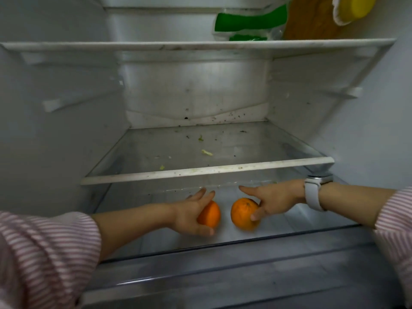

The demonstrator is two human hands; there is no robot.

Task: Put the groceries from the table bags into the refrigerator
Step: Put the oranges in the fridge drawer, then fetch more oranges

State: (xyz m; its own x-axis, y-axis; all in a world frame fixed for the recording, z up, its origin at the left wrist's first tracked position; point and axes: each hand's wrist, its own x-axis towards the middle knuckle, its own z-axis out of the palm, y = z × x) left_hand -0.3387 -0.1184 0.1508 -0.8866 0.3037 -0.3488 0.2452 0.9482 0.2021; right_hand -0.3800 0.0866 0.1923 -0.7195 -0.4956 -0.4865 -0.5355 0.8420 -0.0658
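- Head view shows both your arms reaching under the middle glass shelf (207, 171) into the lowest compartment of the refrigerator (55, 108), each with an orange.
- Your left hand (191, 214) cups the left orange (210, 214) from its outer side, thumb curled beneath and fingers stretched over the top; the fruit sits near the middle of the bottom shelf (301, 217), a little toward its front edge.
- Just beside it, with a narrow gap between, the right orange (244, 214) is pinched by your right hand (276, 200): thumb on its near face, the other fingers behind, index finger pointing straight out. A pale watch (313, 192) is on that wrist.
- Expect both fruits to be firm, fairly light and prone to rolling on smooth glass, so hold them round the widest part and let go only once they sit still.
- Headroom looks tight: your knuckles are close under the middle shelf's front rim. Open floor lies toward both side walls and the back, should you want to spread them.
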